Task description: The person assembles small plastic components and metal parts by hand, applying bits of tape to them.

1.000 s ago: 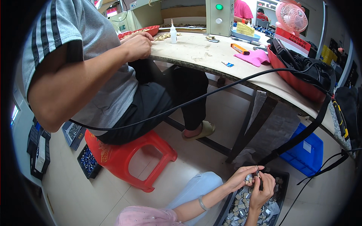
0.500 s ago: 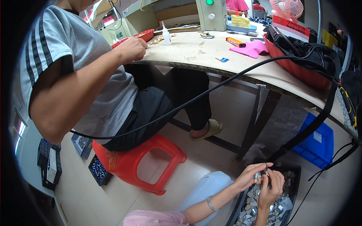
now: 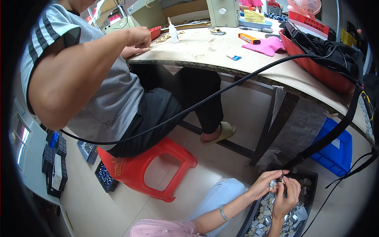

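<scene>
Above a black tray (image 3: 312, 189) of small pieces, my two hands are close together. My left hand (image 3: 264, 185), with a bracelet at its wrist, is closed around a few small pale and shiny pieces (image 3: 272, 185). A small dark piece (image 3: 281, 177) is pinched between the fingertips of both hands. My right hand (image 3: 287, 196) meets it from the right, thumb and fingers bent inward. The exact kind of the piece is too small to tell. Loose tan, grey and shiny pieces (image 3: 263, 213) fill the tray below.
A co-worker in a grey shirt (image 3: 106, 87) sits on a red plastic stool (image 3: 173, 144) at a worktable (image 3: 197, 49). A black cable (image 3: 221, 94) crosses the view. A blue crate (image 3: 333, 150) stands beside the table leg. A red basket (image 3: 316, 67) holds dark cables.
The co-worker's raised elbow and hand have shifted, and their second hand now shows on the table edge. The view has moved slightly. My hands keep nearly the same pinching pose.
</scene>
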A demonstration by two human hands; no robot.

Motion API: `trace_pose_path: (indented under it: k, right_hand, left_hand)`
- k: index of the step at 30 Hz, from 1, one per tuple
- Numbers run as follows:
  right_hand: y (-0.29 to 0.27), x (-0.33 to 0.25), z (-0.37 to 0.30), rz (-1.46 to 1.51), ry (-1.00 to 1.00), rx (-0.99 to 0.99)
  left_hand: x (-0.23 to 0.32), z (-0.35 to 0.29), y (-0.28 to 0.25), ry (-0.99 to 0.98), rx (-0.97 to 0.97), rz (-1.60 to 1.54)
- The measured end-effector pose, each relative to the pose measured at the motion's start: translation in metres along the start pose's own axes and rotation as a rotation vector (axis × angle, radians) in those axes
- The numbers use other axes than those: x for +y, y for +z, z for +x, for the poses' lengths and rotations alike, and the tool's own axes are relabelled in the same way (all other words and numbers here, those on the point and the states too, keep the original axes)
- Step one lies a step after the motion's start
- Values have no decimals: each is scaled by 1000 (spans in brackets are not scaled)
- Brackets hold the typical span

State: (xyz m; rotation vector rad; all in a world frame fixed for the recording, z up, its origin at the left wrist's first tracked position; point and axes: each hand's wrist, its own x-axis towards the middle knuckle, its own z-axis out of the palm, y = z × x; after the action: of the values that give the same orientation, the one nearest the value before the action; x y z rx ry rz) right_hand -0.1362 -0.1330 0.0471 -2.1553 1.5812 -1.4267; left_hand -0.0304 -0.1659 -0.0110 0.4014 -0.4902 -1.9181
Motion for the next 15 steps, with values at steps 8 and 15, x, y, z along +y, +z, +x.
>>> trace_pose_path:
  k: [8,15]
  right_hand:
    - [0,4,1,6,0,10]
    - [0,7,-1,-9,7,12]
  left_hand:
    - [-4,3,-1,3,8,-9]
    - [-4,3,2,-9,19,4]
